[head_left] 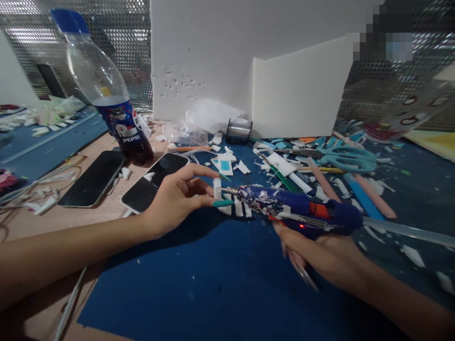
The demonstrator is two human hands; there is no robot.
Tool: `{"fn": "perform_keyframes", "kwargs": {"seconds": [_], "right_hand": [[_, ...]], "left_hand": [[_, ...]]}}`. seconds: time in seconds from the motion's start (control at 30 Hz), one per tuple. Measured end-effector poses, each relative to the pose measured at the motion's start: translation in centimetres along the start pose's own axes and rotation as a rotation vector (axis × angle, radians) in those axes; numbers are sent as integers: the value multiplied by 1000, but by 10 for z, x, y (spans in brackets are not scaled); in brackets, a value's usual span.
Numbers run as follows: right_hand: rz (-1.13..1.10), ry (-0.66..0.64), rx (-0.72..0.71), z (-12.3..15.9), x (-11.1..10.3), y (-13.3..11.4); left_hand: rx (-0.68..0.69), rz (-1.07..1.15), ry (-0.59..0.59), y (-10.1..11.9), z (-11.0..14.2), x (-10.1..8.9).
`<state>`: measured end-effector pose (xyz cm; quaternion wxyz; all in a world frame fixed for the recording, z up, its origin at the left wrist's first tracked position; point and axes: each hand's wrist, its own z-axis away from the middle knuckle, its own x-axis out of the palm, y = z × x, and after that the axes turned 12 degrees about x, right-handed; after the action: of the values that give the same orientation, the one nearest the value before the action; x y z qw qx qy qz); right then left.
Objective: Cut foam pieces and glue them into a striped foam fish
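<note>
Between thumb and fingertips, my left hand [181, 192] pinches a small white foam piece [217, 188], held upright above the blue mat [199, 284]. My right hand [316, 251] is wrapped around a dark blue hot glue gun [295, 206], whose body is crusted with white bits and shows a small red light. The gun's metal nozzle points left and meets, or nearly meets, the foam piece's right side. A clear glue stick [405, 230] sticks out of the back of the gun. Part of my right hand's grip is hidden behind the gun.
White foam scraps [242, 167] and colored strips [366, 194] litter the mat around teal scissors [348, 156]. Two phones [93, 180] and a leaning Pepsi bottle [119, 113] stand or lie at left. White foam panels [213, 57] rise behind a spool [239, 131].
</note>
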<state>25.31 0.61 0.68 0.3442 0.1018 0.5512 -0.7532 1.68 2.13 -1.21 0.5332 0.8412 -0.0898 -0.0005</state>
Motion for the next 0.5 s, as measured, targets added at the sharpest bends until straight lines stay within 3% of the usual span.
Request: {"fn": "perform_keyframes", "kwargs": {"seconds": [0.13, 0.33, 0.5], "right_hand": [[-4, 78, 20, 2, 1, -3], [39, -29, -29, -4, 0, 2], [117, 251, -6, -4, 2, 0]], "left_hand": [[55, 3, 5, -1, 0, 0], [97, -10, -24, -4, 0, -2], [163, -83, -9, -6, 1, -3]]}}
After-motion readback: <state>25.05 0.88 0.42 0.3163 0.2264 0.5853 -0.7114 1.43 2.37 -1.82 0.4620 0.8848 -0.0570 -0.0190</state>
